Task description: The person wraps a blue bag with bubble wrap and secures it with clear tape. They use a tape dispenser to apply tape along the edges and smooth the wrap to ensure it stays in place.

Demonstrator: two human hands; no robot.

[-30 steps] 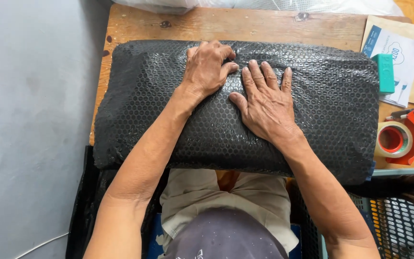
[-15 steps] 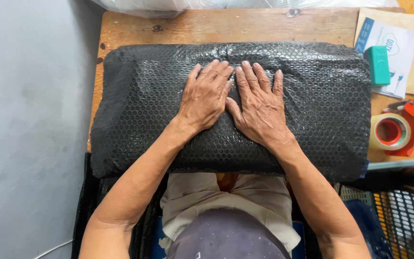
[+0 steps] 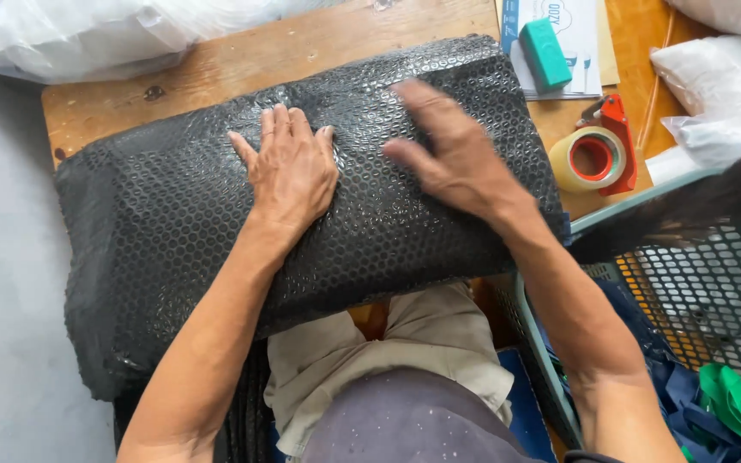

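A worn wooden bench (image 3: 216, 69) stands beside a grey floor, and nearly all of its top is covered by a long bundle wrapped in black bubble wrap (image 3: 156, 231), lying slantwise with its near edge overhanging the person's lap. The left hand (image 3: 292, 167) lies flat on the middle of the bundle, its fingers (image 3: 280, 124) spread slightly apart and pointing away from the person, the wrap directly beneath them. The right hand (image 3: 452, 154) is blurred, open, fingers loosely apart, over the bundle just right of the left hand; whether it touches the wrap cannot be told. Beyond the right fingertips lies a flat white and blue printed card (image 3: 581, 34) with a small teal block (image 3: 545, 53) on it. Right of that hand sits a roll of tan tape in a red dispenser (image 3: 595, 157), and nearer, a grey-green mesh crate (image 3: 696, 283). White plastic bags (image 3: 70, 34) lie beyond the left fingers.
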